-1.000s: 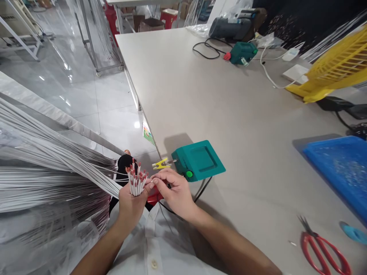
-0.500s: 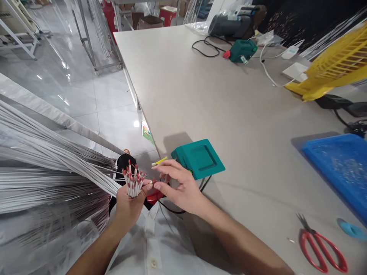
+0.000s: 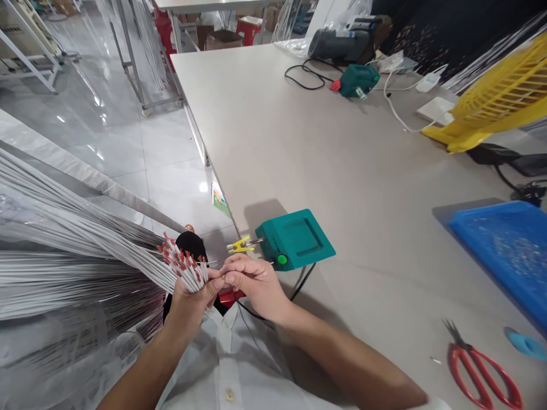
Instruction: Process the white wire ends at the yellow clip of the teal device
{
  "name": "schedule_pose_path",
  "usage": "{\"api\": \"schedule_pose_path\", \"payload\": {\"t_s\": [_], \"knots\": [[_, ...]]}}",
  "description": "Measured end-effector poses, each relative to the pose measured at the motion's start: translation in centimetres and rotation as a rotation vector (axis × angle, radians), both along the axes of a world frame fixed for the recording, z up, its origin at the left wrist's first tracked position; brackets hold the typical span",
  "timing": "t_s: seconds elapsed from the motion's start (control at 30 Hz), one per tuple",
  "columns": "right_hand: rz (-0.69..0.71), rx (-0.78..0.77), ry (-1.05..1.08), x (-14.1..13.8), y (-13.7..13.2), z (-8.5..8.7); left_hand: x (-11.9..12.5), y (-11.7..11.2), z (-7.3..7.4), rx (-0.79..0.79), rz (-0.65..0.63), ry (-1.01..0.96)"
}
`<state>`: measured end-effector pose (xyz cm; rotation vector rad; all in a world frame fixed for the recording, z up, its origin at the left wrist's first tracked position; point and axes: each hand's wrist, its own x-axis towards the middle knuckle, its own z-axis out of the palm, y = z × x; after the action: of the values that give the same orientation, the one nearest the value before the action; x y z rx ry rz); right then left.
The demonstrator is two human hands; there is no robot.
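A bundle of white wires (image 3: 188, 273) with red-tipped ends is gripped in my left hand (image 3: 190, 304), its ends pointing up. My right hand (image 3: 258, 285) meets the left one, thumb and fingertips pinched together beside the left thumb. What the right fingers pinch is hidden between them. Just beyond the right hand, at the table's edge, sits a green device (image 3: 294, 239) with a round green button. A yellow clip (image 3: 241, 245) sticks out from its left side on a metal prong. Beneath my hands a red piece (image 3: 231, 297) shows partly.
Long white wires (image 3: 85, 239) hang in a mass at the left. Red-handled scissors (image 3: 478, 364), a blue tray (image 3: 504, 250) and a yellow fan (image 3: 499, 97) are at the right. A second green device (image 3: 359, 80) and a grey motor (image 3: 337, 44) stand at the back of the table (image 3: 342, 159).
My right hand has moved down and left, and its fingers have closed against the left thumb. The wire bundle has tilted left. More of the yellow clip and the green button now shows.
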<state>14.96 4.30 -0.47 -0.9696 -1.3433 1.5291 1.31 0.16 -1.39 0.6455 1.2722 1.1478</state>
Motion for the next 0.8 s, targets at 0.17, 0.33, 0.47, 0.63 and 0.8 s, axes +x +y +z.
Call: {"api": "schedule_pose_path", "payload": {"t_s": [0.17,0.33,0.47,0.63,0.8], "knots": [[-0.075,0.435,-0.294,0.4,-0.1,-0.1,0.5,-0.1,0.0,0.025,0.018,0.029],[0.065,0.969,-0.714,1.7,1.0,-0.5,0.5,0.3,1.2,0.044,-0.067,0.206],[0.197,0.862,-0.788,1.7,1.2,-0.1,1.3,0.5,2.1,0.056,0.044,0.318],[0.205,-0.009,-0.341,0.8,0.7,0.0,2.0,0.0,0.9,0.063,0.109,0.377],[0.23,-0.633,0.157,0.8,0.1,-0.3,2.0,0.2,0.8,0.093,0.146,0.438]]}}
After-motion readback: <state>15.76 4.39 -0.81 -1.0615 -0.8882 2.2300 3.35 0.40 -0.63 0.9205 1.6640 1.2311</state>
